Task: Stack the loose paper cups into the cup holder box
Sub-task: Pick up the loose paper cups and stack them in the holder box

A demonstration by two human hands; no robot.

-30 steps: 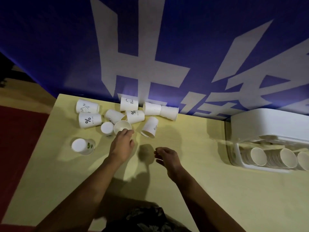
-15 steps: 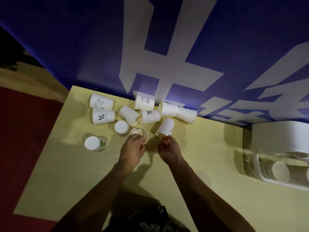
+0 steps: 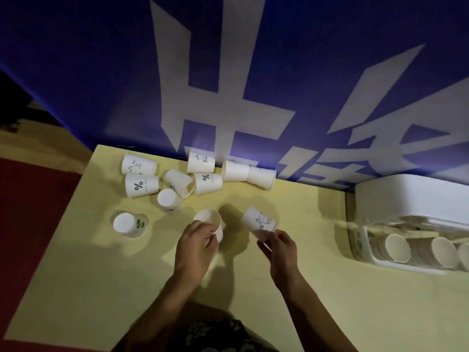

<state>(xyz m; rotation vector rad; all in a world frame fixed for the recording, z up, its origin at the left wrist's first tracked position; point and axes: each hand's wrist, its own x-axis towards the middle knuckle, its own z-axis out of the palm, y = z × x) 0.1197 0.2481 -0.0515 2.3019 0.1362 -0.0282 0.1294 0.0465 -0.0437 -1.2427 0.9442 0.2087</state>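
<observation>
While the left hand (image 3: 196, 246) grips one cup (image 3: 212, 222) by the rim and the right hand (image 3: 280, 248) pinches another (image 3: 258, 221), nine loose cups (image 3: 205, 182) litter the table (image 3: 76, 275) behind; the holder box (image 3: 411, 224) sits far right.

One head-worn camera looks steeply down, close over the table (image 3: 330, 301) toward the banner (image 3: 76, 72).
</observation>
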